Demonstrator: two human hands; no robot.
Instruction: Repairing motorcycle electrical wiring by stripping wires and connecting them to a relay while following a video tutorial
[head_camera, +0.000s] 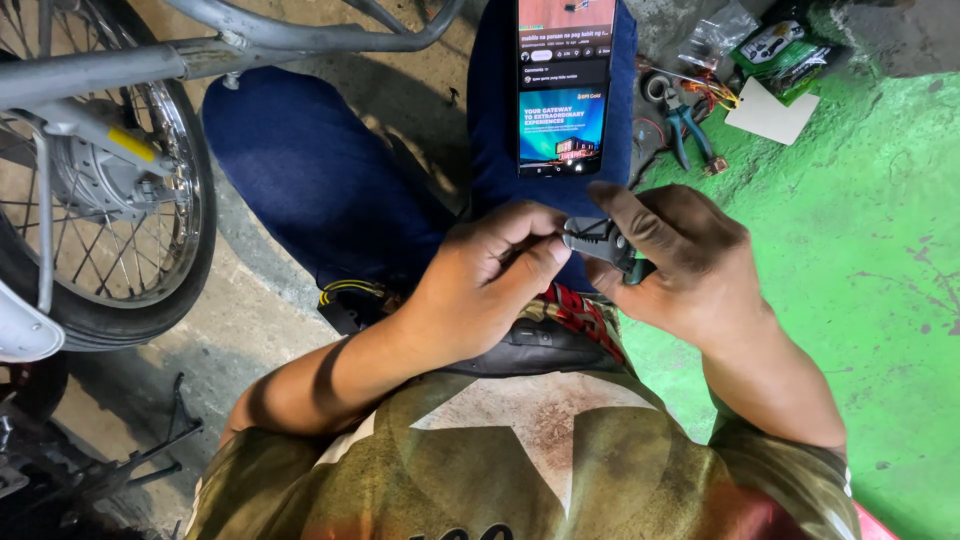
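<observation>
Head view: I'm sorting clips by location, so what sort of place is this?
Probably a small motorbike repair spot. A spoked wheel stands beside the seated person, pliers and loose wires lie on the green floor, and the right hand grips a wire stripper.

Matt metal pliers (598, 240) (seemingly rubber-handled)

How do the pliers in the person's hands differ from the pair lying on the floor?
The held pliers are gripped in the right hand over the lap, with the left hand at their grey head; the floor pliers lie untouched among wires. The held pair's handles are mostly hidden; the floor pair's handles show, spread apart. Both have teal handles.
</observation>
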